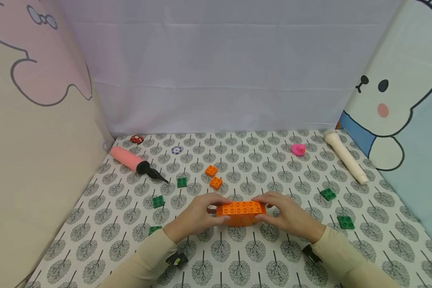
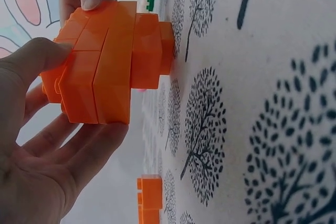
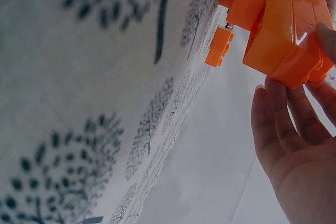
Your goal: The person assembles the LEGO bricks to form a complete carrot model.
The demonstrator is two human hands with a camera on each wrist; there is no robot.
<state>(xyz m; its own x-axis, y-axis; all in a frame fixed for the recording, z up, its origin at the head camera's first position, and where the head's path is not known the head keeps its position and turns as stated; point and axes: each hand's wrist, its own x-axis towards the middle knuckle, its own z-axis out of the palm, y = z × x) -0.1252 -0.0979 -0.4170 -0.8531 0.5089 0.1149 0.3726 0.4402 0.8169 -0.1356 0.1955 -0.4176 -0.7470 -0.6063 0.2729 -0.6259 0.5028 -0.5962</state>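
A stacked structure of orange toy building bricks [image 1: 240, 216] stands on the tree-print cloth in front of me. It is narrow at the base and widens upward in layers, as the left wrist view shows. My left hand [image 1: 198, 214] grips its left end, thumb on the near side and fingers behind and below the overhang. On the other end, my right hand [image 1: 288, 214] holds it the same way, with the thumb [image 3: 326, 40] on the near face. Two loose orange bricks, one [image 1: 211, 171] behind the other [image 1: 216, 183], lie beyond the structure.
Several green bricks [image 1: 181, 182] lie scattered on both sides. Farther back are a pink-barrelled pump [image 1: 127, 159], a red toy car [image 1: 137, 139], a poker chip [image 1: 177, 150], a pink rubber duck [image 1: 298, 149] and a cream tube [image 1: 347, 158]. Fabric walls [image 1: 223, 72] enclose the table.
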